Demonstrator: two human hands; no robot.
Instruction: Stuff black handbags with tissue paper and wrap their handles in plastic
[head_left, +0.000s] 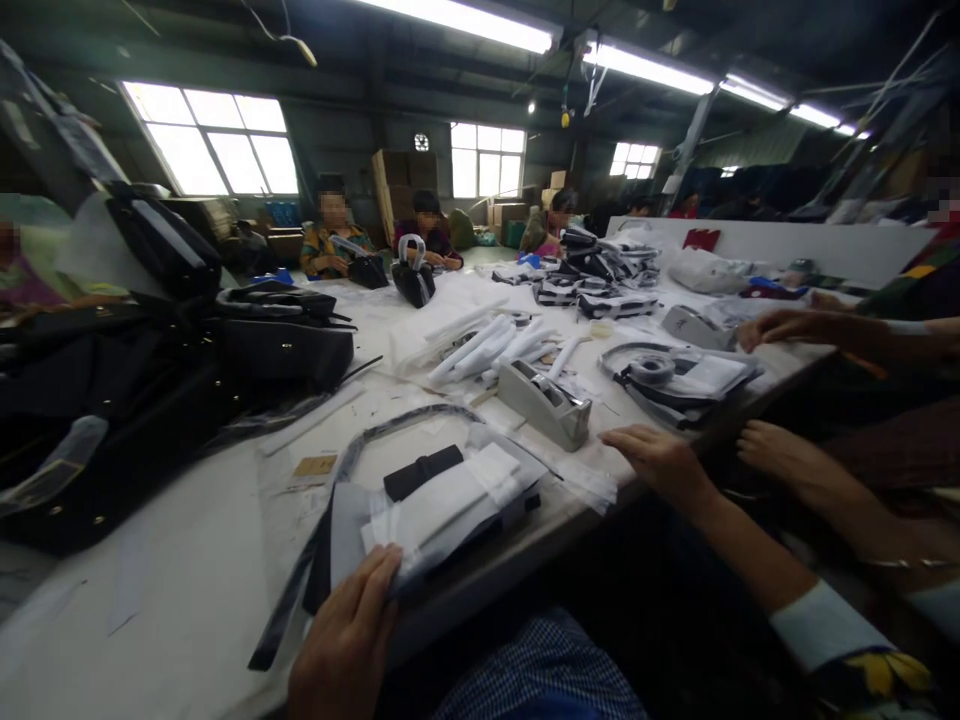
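Left grip: left hand point(346, 640), lower centre of the frame, fingers closed over the near edge of the wrapped bundle point(450, 505), pinching it firmly.
Right grip: right hand point(656, 458), right of centre, spread flat and empty, palm down beside clear film point(592, 485) at the tabletop point(187, 560) edge.
Bundle: on the tabletop just above the left hand; white paper over dark pieces.
Progress: partway, I judge — paper covers most of the bundle, while a black piece point(424, 470) on top is bare; white rolls point(487, 350), already wrapped, lie further up.
Nearby: tape dispenser point(546, 402) just above the right hand; black bags point(277, 345) at left; a co-worker's hand point(780, 450) at right.
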